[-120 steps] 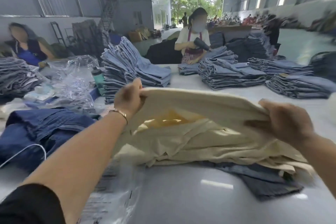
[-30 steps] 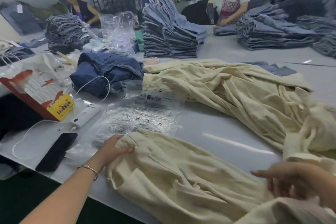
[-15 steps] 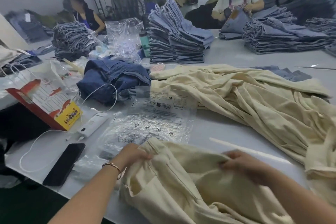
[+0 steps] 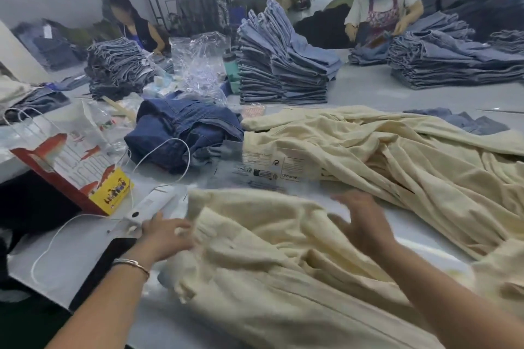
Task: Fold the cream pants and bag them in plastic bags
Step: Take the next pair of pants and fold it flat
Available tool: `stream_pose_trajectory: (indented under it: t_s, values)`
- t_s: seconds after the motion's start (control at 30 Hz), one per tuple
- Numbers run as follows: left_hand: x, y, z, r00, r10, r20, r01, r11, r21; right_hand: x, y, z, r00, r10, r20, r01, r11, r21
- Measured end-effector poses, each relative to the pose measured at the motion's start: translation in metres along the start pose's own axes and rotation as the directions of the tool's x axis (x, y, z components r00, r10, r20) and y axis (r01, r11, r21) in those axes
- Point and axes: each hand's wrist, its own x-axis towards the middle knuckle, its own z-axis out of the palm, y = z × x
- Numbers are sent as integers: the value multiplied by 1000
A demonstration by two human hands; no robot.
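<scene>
Cream pants (image 4: 272, 278) lie rumpled on the table (image 4: 85, 258) right in front of us, waistband toward the far left near the plastic bags (image 4: 255, 176), legs running back toward our right, so the long axis is diagonal. Our left hand (image 4: 167, 235) rests at the waistband edge; blur hides whether it pinches the cloth. Our right hand (image 4: 360, 224) hovers over the fabric with fingers spread, holding nothing. We judge that folding over these creases could trap wrinkles, and a sweep might catch the white cable (image 4: 158, 156) or the cream pile (image 4: 397, 156) just beyond.
</scene>
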Motion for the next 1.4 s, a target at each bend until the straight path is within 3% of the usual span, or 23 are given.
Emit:
stream_pose_trajectory:
  t_s: [0.07,0.13,0.17,0.23,0.3,0.37,0.4,0.47,0.57,0.63,0.7,0.77,0.8,0.87,0.93,1.0,1.1,1.2,1.3,1.4]
  values:
    - [13,-2,23,992,37,-118,-34,999,27,-15,-3,25,946,29,323,-85,984,158]
    - [25,4,38,954,231,-190,-225,973,54,-27,-6,42,810,-22,586,-103,978,179]
    - [30,9,44,923,348,-163,-333,936,112,-30,-6,48,765,-32,643,-58,991,118]
    - [38,19,57,859,512,-20,-487,828,278,-38,-7,56,818,-54,573,89,995,-34]
    - [46,23,70,817,560,137,-558,711,428,-46,-10,58,939,-197,282,231,969,-93]
    - [54,20,79,816,537,214,-568,676,469,-58,-11,58,915,-404,-13,403,914,-44]
    - [58,17,80,828,524,201,-553,701,451,-64,-10,57,884,-465,-52,463,885,-48]
    - [61,11,79,823,553,132,-550,716,430,-76,-4,57,878,-472,84,479,871,-107]
    - [55,5,72,757,653,25,-602,681,416,-85,3,53,897,-328,295,384,910,-155]
    - [45,7,58,688,708,-160,-647,698,308,-82,4,48,877,-303,373,379,913,-148]
    - [34,7,39,584,741,-332,-703,666,250,-75,5,38,828,-195,526,269,961,-67]
    - [23,7,19,521,732,-439,-734,647,207,-70,15,25,705,-83,704,90,996,28]
    - [16,7,8,530,704,-472,-728,664,173,-66,22,14,658,-72,750,32,997,68]
    - [4,7,-10,617,639,-459,-691,720,73,-65,40,-14,558,-80,826,-35,992,120]
    - [-6,4,-26,754,586,-297,-622,782,-40,-70,61,-42,428,-118,896,-108,978,181]
    - [-18,-4,-38,856,508,-96,-515,854,-70,-77,89,-69,378,-80,922,-151,978,147]
    - [-39,-26,-43,910,410,62,-414,906,85,-86,137,-101,403,-7,915,-192,977,92]
    - [-54,-43,-34,927,315,204,-344,929,132,-95,160,-114,432,27,901,-251,964,91]
    - [-58,-51,-28,950,257,178,-274,959,77,-101,159,-108,617,-3,787,-340,901,270]
    - [-56,-62,-30,947,238,216,-235,971,-38,-96,152,-104,698,19,716,-507,719,476]
